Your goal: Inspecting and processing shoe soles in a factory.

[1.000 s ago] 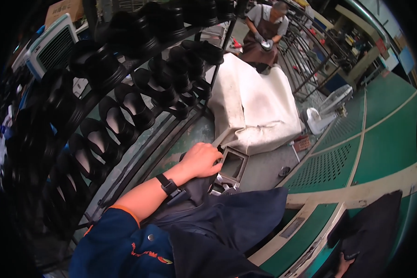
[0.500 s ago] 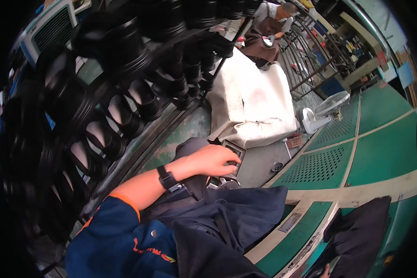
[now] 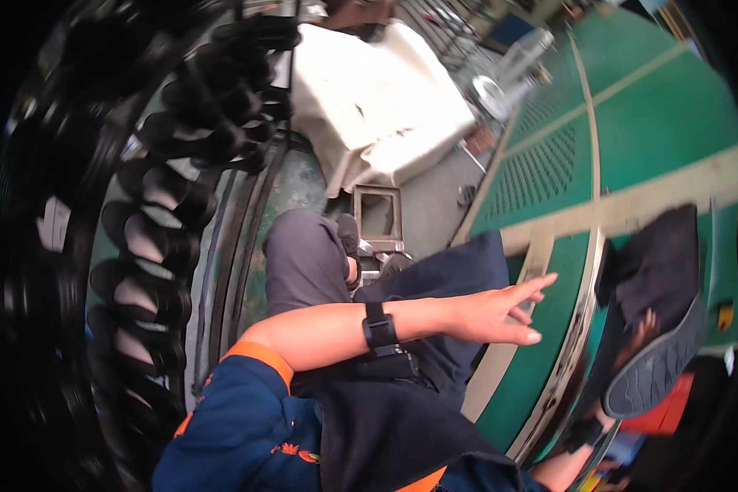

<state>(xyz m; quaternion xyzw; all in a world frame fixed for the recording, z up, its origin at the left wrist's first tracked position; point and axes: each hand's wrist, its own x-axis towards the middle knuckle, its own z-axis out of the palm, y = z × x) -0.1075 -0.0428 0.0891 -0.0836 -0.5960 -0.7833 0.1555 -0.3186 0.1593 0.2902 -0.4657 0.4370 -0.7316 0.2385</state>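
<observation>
My left hand (image 3: 500,316) reaches across my lap toward the green machine panel, fingers spread and nothing in them. A black band circles that wrist. At the lower right, my right hand (image 3: 629,353) is blurred and partly hidden behind a dark shoe (image 3: 660,365). Its fingers grip the shoe, whose grey-black treaded sole faces up toward me. Black cloth (image 3: 656,254) hangs just beyond the shoe, over the machine's edge; whether the two are joined I cannot tell.
On the left stands a rack with rows of black boots (image 3: 152,246). Ahead is a block covered in pale cloth (image 3: 377,90), with a metal frame (image 3: 377,215) by my feet. A white fan (image 3: 492,97) stands beside the green machine panels (image 3: 541,176). Something red (image 3: 664,406) lies below the shoe.
My view has swung right and down. My left hand has moved right, from above my knees toward the machine panel. My right hand and the shoe's sole have come into sight.
</observation>
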